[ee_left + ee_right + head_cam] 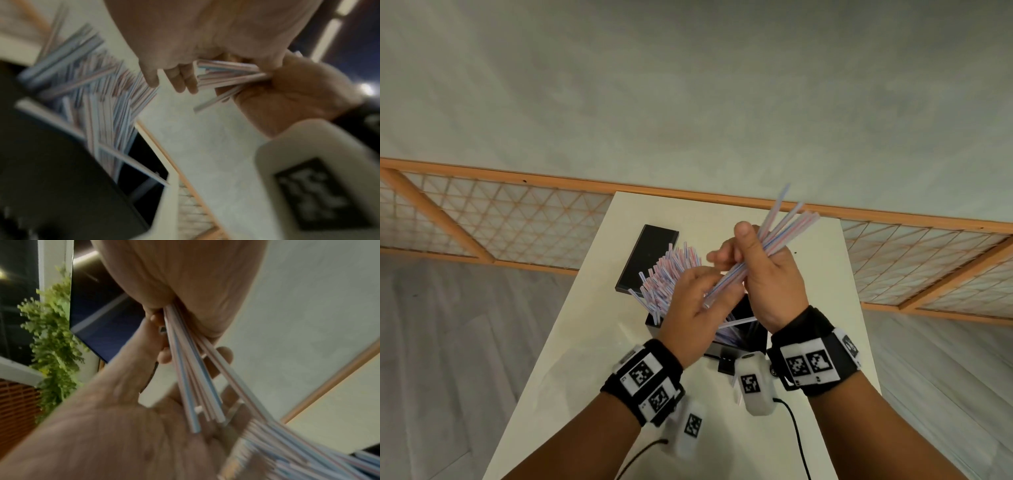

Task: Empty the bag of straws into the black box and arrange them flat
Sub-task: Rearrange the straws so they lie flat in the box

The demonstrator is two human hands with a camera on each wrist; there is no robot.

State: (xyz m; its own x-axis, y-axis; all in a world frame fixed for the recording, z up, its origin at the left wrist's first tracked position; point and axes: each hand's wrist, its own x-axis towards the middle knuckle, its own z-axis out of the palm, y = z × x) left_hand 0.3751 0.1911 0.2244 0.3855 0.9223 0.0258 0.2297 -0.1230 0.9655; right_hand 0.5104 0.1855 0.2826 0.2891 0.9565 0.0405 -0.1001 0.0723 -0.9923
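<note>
My right hand (736,250) grips a bundle of striped straws (784,233) in its fist, held slanted above the black box (751,325) on the white table (571,359). My left hand (709,298) touches the bundle's lower ends with loosely bent fingers. In the left wrist view the bundle's ends (224,74) lie against those fingers (179,81), with the right hand (298,97) closed around them. Many more straws (671,274) lean fanned out of the box's left end. The right wrist view shows the gripped straws (191,369) running down onto the left hand (123,410).
The box's flat black lid (650,257) lies on the table behind the box, at the left. A wooden lattice screen (517,222) runs behind the table. Cables (798,435) hang from both wrist cameras over the table's near part.
</note>
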